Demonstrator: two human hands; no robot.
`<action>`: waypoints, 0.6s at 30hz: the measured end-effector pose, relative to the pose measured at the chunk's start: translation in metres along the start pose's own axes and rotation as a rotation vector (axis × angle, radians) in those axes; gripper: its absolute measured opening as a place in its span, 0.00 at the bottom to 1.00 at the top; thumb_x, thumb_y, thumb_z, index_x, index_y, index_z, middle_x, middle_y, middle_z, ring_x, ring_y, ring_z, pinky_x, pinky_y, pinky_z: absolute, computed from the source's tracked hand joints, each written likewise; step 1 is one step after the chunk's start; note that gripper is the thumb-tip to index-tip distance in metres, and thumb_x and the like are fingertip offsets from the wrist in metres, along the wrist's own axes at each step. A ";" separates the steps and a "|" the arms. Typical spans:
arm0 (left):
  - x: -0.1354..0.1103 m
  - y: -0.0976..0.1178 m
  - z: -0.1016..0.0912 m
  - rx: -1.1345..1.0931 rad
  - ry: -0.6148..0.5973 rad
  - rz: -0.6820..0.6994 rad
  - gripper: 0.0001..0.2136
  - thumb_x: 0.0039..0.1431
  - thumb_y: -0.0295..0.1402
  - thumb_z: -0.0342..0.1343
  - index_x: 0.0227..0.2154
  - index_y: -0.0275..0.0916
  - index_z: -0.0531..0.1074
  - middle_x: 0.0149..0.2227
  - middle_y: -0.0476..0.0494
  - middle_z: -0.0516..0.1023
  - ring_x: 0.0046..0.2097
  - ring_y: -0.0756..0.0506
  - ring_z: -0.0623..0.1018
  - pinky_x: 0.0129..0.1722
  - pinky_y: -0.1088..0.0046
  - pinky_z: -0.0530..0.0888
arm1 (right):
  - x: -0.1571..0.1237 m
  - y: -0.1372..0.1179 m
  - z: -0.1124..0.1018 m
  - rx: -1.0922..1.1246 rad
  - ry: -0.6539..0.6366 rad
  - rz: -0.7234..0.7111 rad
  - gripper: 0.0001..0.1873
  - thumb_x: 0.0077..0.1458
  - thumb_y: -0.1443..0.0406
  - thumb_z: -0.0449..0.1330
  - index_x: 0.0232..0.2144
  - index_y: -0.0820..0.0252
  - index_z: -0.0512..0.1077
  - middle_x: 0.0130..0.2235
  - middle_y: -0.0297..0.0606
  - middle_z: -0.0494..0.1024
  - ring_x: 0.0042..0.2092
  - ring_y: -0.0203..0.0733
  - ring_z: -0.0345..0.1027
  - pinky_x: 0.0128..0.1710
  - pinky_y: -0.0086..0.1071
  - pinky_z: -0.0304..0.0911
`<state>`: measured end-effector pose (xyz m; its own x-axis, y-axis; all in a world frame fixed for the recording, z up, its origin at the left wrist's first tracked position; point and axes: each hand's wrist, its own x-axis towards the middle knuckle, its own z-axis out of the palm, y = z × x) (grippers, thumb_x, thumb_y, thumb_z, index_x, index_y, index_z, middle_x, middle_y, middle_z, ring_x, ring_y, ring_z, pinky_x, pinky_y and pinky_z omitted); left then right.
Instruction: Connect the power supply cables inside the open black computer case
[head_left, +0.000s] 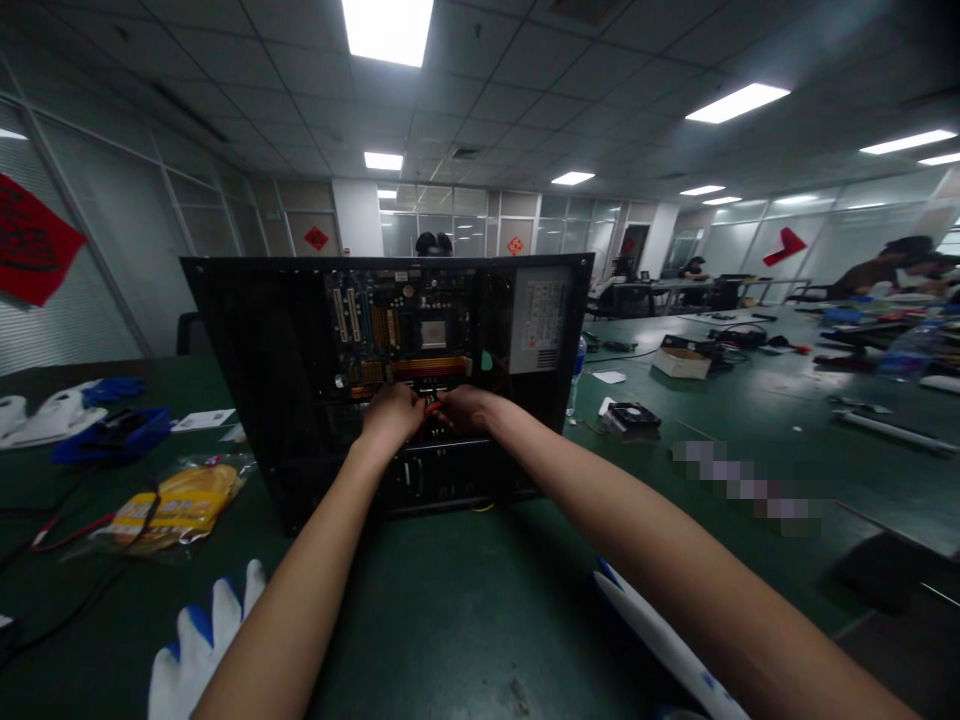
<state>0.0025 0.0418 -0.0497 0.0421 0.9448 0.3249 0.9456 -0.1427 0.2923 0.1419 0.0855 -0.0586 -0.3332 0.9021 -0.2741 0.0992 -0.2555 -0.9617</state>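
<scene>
An open black computer case [247,350] stands upright in front of me, its inside facing me. My left hand [394,412] and my right hand [466,406] are both inside its lower middle, close together. Fingers of both hands are pinched around a short red cable [433,408]; its ends are hidden. Just above the hands is the lower edge of the motherboard [435,305], with orange slots [441,369] along it. A silver power supply [537,322] fills the upper right corner of the case.
White-and-blue gloves [214,640] lie near my forearms on the green table [450,610]. To the left are a yellow packet [180,505] and a blue tray [112,436]. A cooling fan [631,418], a white box [681,362] and a bottle [576,375] stand to the right.
</scene>
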 end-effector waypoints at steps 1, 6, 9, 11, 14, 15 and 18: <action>0.000 0.000 0.000 0.005 0.000 0.007 0.15 0.60 0.39 0.50 0.31 0.39 0.81 0.34 0.35 0.82 0.36 0.40 0.79 0.33 0.69 0.69 | 0.000 -0.001 0.000 -0.009 0.011 0.022 0.18 0.69 0.69 0.43 0.26 0.63 0.64 0.16 0.30 0.64 0.16 0.31 0.57 0.17 0.23 0.52; -0.001 0.002 -0.001 0.026 -0.021 0.030 0.16 0.60 0.38 0.49 0.28 0.39 0.80 0.32 0.36 0.82 0.33 0.42 0.79 0.29 0.71 0.65 | -0.005 -0.002 0.000 -0.052 0.053 0.050 0.16 0.69 0.65 0.47 0.28 0.64 0.65 0.17 0.30 0.69 0.16 0.30 0.59 0.17 0.23 0.53; -0.001 0.002 -0.001 0.030 -0.020 0.030 0.16 0.61 0.37 0.49 0.28 0.38 0.80 0.31 0.37 0.82 0.31 0.44 0.78 0.28 0.72 0.64 | -0.008 -0.003 0.000 -0.062 0.059 0.043 0.16 0.69 0.64 0.48 0.29 0.63 0.65 0.17 0.30 0.70 0.15 0.29 0.58 0.16 0.22 0.52; 0.000 0.002 0.000 0.038 -0.028 0.034 0.16 0.62 0.37 0.49 0.29 0.38 0.80 0.31 0.37 0.82 0.31 0.45 0.77 0.28 0.73 0.64 | -0.008 -0.005 -0.001 -0.063 0.049 0.043 0.16 0.69 0.65 0.47 0.29 0.64 0.66 0.17 0.30 0.71 0.15 0.29 0.58 0.16 0.22 0.52; 0.002 0.003 0.001 0.051 -0.056 0.056 0.16 0.62 0.36 0.48 0.30 0.37 0.81 0.31 0.37 0.82 0.31 0.46 0.77 0.29 0.74 0.64 | -0.005 -0.006 -0.002 -0.065 0.025 0.050 0.17 0.69 0.65 0.47 0.28 0.64 0.66 0.16 0.30 0.70 0.14 0.28 0.57 0.16 0.21 0.53; 0.003 0.003 0.001 0.052 -0.063 0.063 0.16 0.62 0.35 0.48 0.30 0.37 0.81 0.31 0.37 0.82 0.31 0.46 0.77 0.29 0.74 0.65 | -0.004 -0.007 -0.002 -0.069 0.021 0.051 0.18 0.69 0.66 0.47 0.28 0.64 0.66 0.16 0.30 0.70 0.14 0.27 0.57 0.16 0.21 0.53; 0.002 0.007 -0.001 0.067 -0.072 0.081 0.16 0.63 0.35 0.48 0.32 0.37 0.81 0.31 0.37 0.82 0.31 0.46 0.77 0.30 0.74 0.66 | -0.002 -0.006 -0.004 -0.087 0.024 0.046 0.17 0.69 0.64 0.48 0.28 0.64 0.67 0.16 0.31 0.71 0.14 0.29 0.58 0.16 0.22 0.53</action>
<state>0.0086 0.0419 -0.0459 0.1397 0.9503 0.2784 0.9576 -0.2012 0.2063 0.1462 0.0866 -0.0523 -0.3039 0.8984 -0.3171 0.1959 -0.2668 -0.9436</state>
